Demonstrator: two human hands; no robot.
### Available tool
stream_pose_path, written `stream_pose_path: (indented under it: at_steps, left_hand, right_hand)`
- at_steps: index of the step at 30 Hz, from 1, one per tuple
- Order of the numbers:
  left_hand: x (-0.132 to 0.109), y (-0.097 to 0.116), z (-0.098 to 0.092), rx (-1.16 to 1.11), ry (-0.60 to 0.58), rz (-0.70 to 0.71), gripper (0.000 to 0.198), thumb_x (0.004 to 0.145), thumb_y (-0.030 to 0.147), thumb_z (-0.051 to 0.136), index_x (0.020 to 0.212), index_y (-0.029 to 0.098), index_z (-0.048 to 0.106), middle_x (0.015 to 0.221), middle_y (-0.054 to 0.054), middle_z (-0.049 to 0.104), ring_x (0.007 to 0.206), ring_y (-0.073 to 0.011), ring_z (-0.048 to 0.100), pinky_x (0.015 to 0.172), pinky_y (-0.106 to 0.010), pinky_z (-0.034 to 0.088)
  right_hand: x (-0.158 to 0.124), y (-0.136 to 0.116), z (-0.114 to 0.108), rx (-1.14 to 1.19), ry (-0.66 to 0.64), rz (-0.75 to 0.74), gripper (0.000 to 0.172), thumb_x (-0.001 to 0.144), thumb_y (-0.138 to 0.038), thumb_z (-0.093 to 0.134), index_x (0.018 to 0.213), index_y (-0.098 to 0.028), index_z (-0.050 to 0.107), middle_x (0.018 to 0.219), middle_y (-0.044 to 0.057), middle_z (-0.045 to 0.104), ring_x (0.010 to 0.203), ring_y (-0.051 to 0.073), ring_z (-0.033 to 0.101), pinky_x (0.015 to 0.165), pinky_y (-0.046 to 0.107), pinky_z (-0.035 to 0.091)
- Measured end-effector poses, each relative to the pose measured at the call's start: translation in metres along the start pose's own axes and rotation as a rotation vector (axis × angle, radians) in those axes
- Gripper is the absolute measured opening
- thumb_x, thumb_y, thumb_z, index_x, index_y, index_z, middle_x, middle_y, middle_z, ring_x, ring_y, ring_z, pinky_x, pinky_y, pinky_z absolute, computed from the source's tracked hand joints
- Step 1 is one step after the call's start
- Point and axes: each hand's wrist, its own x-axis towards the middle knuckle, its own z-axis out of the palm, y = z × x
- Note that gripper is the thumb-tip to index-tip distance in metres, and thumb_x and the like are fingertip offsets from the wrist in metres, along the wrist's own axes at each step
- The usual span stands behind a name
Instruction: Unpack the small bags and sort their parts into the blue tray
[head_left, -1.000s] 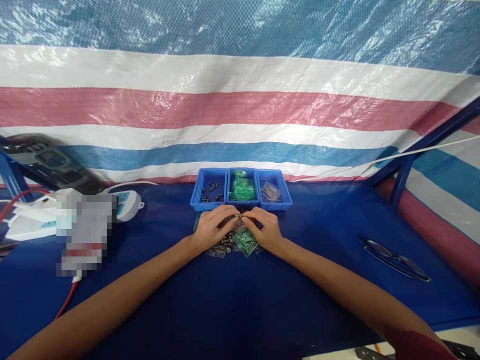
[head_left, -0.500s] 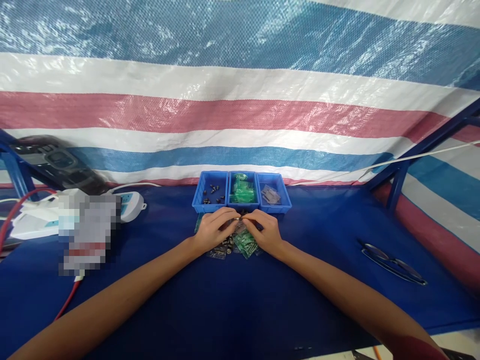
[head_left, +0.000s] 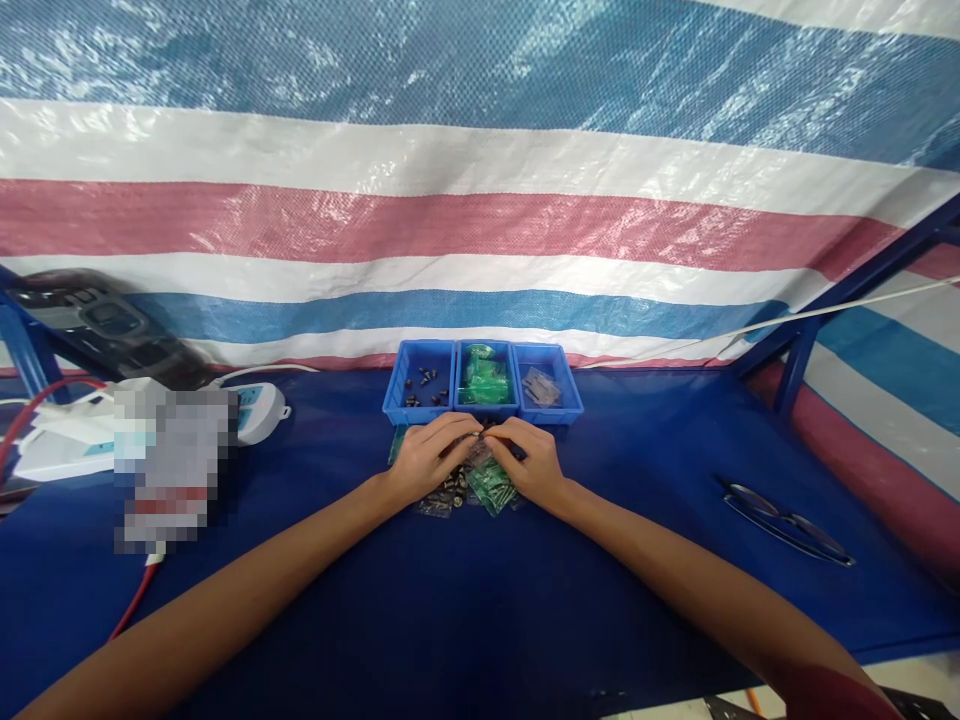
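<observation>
My left hand (head_left: 429,460) and my right hand (head_left: 529,464) meet fingertip to fingertip just in front of three blue bins. Both are closed in a pinch on something too small to make out. Beneath them lies a pile of green packets (head_left: 493,487), clear packets (head_left: 435,506) and small dark metal parts (head_left: 458,490). The left bin (head_left: 409,413) holds several small dark parts, the middle bin (head_left: 486,411) green packets, and the right bin (head_left: 553,416) clear packets with pale pieces.
A white power strip (head_left: 260,412) and a blurred-out device with a red cable (head_left: 135,605) lie at the left. Behind them is a dark plastic-wrapped object (head_left: 112,320). Glasses (head_left: 787,524) rest at the right on the blue table (head_left: 645,620). A striped sheet (head_left: 480,230) hangs behind.
The view has shifted slightly. Both hands keep nearly the same place, with their fingertips a little closer around the small thing.
</observation>
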Motion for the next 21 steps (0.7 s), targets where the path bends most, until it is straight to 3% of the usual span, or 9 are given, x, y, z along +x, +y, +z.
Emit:
stream_pose_path:
  at_steps: [11,21]
  left_hand:
    - [0.0013,0.0001,0.0013,-0.017,-0.006,-0.009,0.022,0.091,0.021,0.048,0.109,0.018,0.06,0.099,-0.008,0.066,0.091,-0.0156,0.063,0.077,-0.026,0.053]
    - [-0.0031,-0.0051,0.0033,-0.024,-0.001,0.0,0.016,0.09,0.019,0.05,0.103,0.018,0.06,0.094,-0.006,0.066,0.087,-0.0138,0.064,0.072,-0.022,0.052]
  right_hand:
    - [-0.0005,0.0011,-0.0013,0.003,0.006,0.011,0.017,0.089,-0.026,0.049,0.092,-0.019,0.064,0.07,0.003,0.059,0.059,0.014,0.053,0.057,0.027,0.046]
    - [-0.0019,0.0036,0.0011,0.012,0.001,0.026,0.017,0.089,-0.026,0.049,0.097,-0.02,0.063,0.079,0.004,0.065,0.065,0.014,0.059,0.063,0.028,0.05]
